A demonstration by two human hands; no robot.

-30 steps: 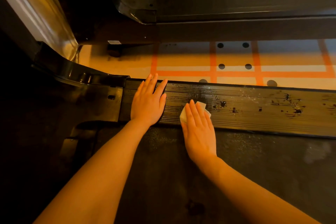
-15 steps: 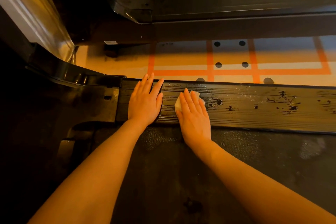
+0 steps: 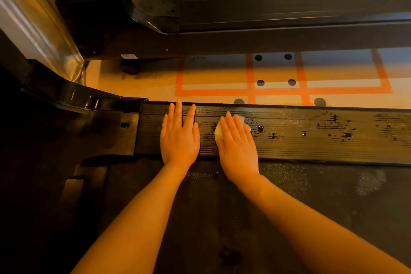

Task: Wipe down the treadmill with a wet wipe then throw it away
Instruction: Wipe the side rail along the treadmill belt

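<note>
Both hands flat, palms down: left hand, right hand.

Gym: treadmills, taped floor

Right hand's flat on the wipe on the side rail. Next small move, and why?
Probably slide the right hand with the wipe rightward along the side rail: dark spots and smears lie just right of the wipe and farther along. The left hand lies flat on the rail, apparently bracing.
</note>
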